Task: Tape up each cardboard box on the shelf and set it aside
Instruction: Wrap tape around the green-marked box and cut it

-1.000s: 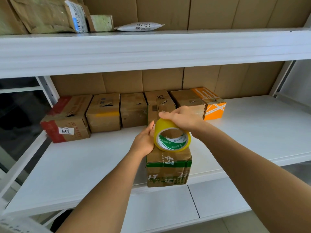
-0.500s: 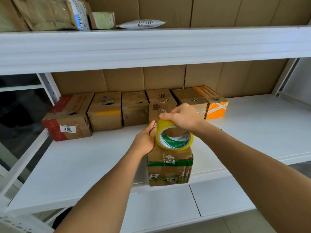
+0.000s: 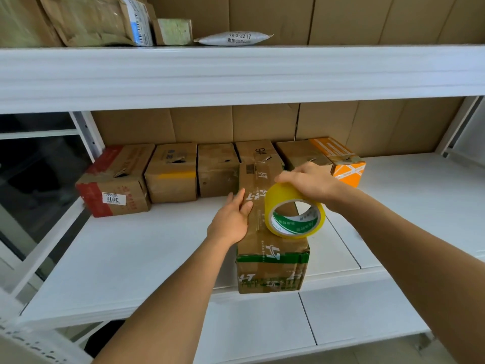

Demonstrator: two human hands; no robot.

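**Inspector:** Report the position of the work piece.

**Operator:** The green-banded cardboard box point(image 3: 271, 261) lies lengthwise on the middle shelf point(image 3: 131, 258), its near end at the front edge. Its far end reaches the row of boxes at the back.

**Inspector:** State of the left hand.

**Operator:** My left hand point(image 3: 232, 219) lies flat against the upper left edge of the box. Fingers are straight and extended, pressing on the cardboard; nothing is gripped.

**Inspector:** State of the right hand.

**Operator:** My right hand point(image 3: 308, 181) holds the yellow tape roll point(image 3: 295, 211) from above, fingers curled over its rim. The roll stands on edge on the top face of the box, towards the right side, core opening facing me. A glossy band runs along the top face beyond the roll; I cannot tell whether it is joined to the roll.

**Inspector:** Remaining stock.

**Operator:** Against the cardboard backing stand, left to right: a red-edged box point(image 3: 115, 179) with a white label, three plain brown boxes point(image 3: 172, 173), a further brown box partly behind my right hand, and an orange box point(image 3: 338, 160). Several show torn openings on top. The upper shelf point(image 3: 236, 74) carries padded mailers point(image 3: 91, 19) and a white pouch point(image 3: 233, 38).
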